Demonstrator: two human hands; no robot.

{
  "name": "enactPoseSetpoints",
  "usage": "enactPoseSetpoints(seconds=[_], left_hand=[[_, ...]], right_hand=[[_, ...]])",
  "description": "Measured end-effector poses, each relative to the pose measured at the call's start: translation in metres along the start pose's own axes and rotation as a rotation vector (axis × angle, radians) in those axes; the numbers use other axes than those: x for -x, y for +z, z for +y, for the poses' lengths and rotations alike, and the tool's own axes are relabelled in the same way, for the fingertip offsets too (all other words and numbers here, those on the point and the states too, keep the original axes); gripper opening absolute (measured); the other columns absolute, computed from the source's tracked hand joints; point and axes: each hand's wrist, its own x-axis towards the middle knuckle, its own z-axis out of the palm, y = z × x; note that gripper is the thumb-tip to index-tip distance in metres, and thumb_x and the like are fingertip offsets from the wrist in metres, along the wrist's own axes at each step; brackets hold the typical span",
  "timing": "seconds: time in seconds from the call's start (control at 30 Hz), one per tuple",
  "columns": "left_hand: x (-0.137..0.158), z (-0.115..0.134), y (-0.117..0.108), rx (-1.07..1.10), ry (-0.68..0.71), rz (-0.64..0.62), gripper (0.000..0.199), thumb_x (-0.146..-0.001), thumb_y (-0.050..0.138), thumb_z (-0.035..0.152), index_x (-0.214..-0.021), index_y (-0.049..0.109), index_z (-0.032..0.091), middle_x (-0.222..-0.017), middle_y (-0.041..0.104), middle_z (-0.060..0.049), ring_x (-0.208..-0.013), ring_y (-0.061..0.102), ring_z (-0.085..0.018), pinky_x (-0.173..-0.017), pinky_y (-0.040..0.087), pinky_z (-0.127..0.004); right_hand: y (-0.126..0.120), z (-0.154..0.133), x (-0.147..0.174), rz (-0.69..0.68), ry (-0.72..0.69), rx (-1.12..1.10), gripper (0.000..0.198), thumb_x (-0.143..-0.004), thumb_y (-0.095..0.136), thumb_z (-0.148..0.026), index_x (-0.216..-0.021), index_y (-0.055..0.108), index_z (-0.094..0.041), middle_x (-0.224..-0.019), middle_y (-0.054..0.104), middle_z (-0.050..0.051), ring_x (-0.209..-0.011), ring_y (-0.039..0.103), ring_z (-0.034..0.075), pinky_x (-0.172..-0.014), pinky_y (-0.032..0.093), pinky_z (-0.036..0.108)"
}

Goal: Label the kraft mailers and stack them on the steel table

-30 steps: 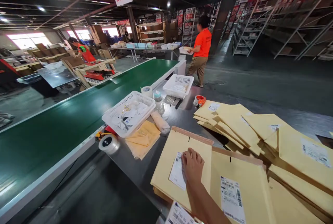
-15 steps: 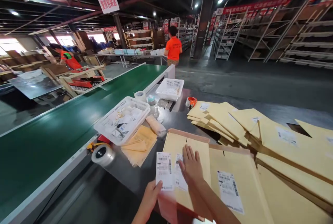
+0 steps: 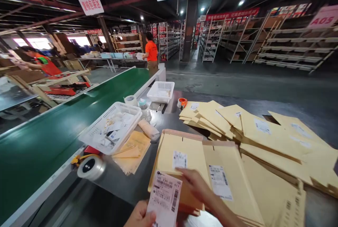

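Left hand [image 3: 139, 216] pinches shipping label [image 3: 165, 199] upright at its lower edge; right hand [image 3: 196, 186], fingers loosely spread, holds nothing, just beside label, resting on padded envelope [image 3: 182, 155] w/ sticker.

Grey metal worktable [image 3: 169, 109] beside a green conveyor belt [image 3: 52, 132]. On the table: two white plastic baskets [image 3: 112, 126] and [image 3: 161, 91], tape rolls [image 3: 89, 167] and [image 3: 130, 99], an orange tape dispenser [image 3: 181, 102], a loose pile of small yellow envelopes [image 3: 130, 151], and overlapping stacks of large labelled yellow padded mailers [image 3: 237, 139] spread across the right side
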Motion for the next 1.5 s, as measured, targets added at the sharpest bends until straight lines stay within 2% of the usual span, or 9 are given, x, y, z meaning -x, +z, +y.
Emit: enactPoseSetpoints(seconds=[0.13, 0.2, 0.53, 0.8, 0.93, 1.17, 1.27, 1.33, 1.5], left_hand=[[-0.027, -0.008, 0.013, -0.306, 0.186, 0.0, 0.059, -0.079, 0.05, 0.069, -0.101, 0.076, 0.02, -0.128, 0.066, -0.013, -0.117, 0.059, -0.033, -0.106, 0.045, -0.044], [-0.041, -0.019, 0.02, -0.401, 0.179, 0.036, 0.056, -0.081, 0.049, 0.065, -0.107, 0.074, 0.022, -0.14, 0.058, -0.011, -0.133, 0.047, -0.033, -0.116, 0.032, -0.044], [-0.039, -0.025, 0.028, -0.393, 0.129, 0.193, 0.06, -0.08, 0.049, 0.067, -0.109, 0.073, 0.019, -0.124, 0.068, -0.014, -0.118, 0.061, -0.032, -0.102, 0.049, -0.037], [-0.016, 0.003, 0.06, -0.307, 0.156, -0.068, 0.059, -0.082, 0.046, 0.068, -0.1, 0.077, 0.021, -0.111, 0.073, -0.012, -0.099, 0.065, -0.03, -0.092, 0.051, -0.038], [-0.012, -0.011, 0.058, -0.403, 0.218, -0.188, 0.067, -0.083, 0.037, 0.072, -0.1, 0.076, 0.021, -0.11, 0.072, -0.013, -0.099, 0.065, -0.029, -0.092, 0.05, -0.037], [-0.017, -0.01, 0.045, -0.222, 0.225, 0.236, 0.082, -0.071, 0.065, 0.065, -0.137, 0.045, 0.02, -0.145, 0.048, -0.015, -0.126, 0.052, -0.027, -0.107, 0.04, -0.036], [-0.031, 0.014, 0.054, -0.058, 0.141, 0.124, 0.051, -0.067, 0.071, 0.062, -0.091, 0.064, 0.018, -0.088, 0.068, -0.004, -0.085, 0.061, -0.018, -0.076, 0.047, -0.027], [-0.041, 0.019, 0.062, 0.03, 0.077, 0.155, 0.053, -0.062, 0.07, 0.068, -0.065, 0.051, 0.019, -0.058, 0.049, 0.005, -0.058, 0.045, -0.011, -0.057, 0.037, -0.024], [-0.046, -0.015, 0.063, -0.005, 0.026, 0.38, 0.067, -0.055, 0.06, 0.085, -0.055, 0.037, 0.021, -0.054, 0.035, 0.007, -0.057, 0.032, -0.01, -0.056, 0.027, -0.025]], right_hand=[[-0.083, 0.01, 0.042, 0.678, 0.077, 0.223, 0.035, -0.093, 0.046, -0.035, -0.115, 0.068, -0.02, -0.096, 0.077, 0.009, -0.087, 0.072, 0.023, -0.071, 0.059, 0.031], [-0.105, 0.026, 0.068, 0.772, -0.036, 0.404, 0.034, -0.093, 0.046, -0.029, -0.12, 0.065, -0.02, -0.107, 0.074, 0.011, -0.099, 0.07, 0.024, -0.082, 0.058, 0.035], [0.005, 0.176, 0.162, -0.01, -0.011, 0.779, 0.048, -0.074, 0.05, -0.003, -0.107, 0.071, -0.03, -0.117, 0.071, 0.005, -0.105, 0.067, 0.028, -0.086, 0.054, 0.045], [-0.003, 0.063, 0.083, 0.4, 0.266, -0.131, 0.038, -0.087, 0.05, -0.043, -0.115, 0.065, -0.023, -0.124, 0.066, 0.014, -0.117, 0.059, 0.028, -0.097, 0.05, 0.048], [-0.004, -0.01, 0.04, 0.293, 0.399, -0.703, 0.031, -0.067, 0.069, -0.041, -0.09, 0.067, -0.021, -0.084, 0.069, 0.006, -0.079, 0.065, 0.022, -0.068, 0.054, 0.033], [0.013, -0.048, 0.044, 0.219, 0.457, -0.641, 0.021, -0.062, 0.07, -0.038, -0.073, 0.07, -0.02, -0.063, 0.066, 0.001, -0.059, 0.055, 0.017, -0.057, 0.043, 0.029], [0.02, -0.047, 0.044, 0.197, 0.461, -0.574, 0.022, -0.066, 0.067, -0.044, -0.067, 0.068, -0.021, -0.057, 0.063, 0.0, -0.054, 0.052, 0.017, -0.054, 0.04, 0.029], [0.025, -0.039, 0.036, 0.201, 0.484, -0.551, 0.025, -0.068, 0.065, -0.046, -0.065, 0.066, -0.021, -0.056, 0.062, -0.001, -0.055, 0.054, 0.017, -0.054, 0.041, 0.029], [0.041, 0.004, -0.016, 0.261, 0.465, -0.358, 0.023, -0.069, 0.058, -0.043, -0.065, 0.064, -0.021, -0.063, 0.067, 0.002, -0.063, 0.061, 0.02, -0.059, 0.047, 0.031]])
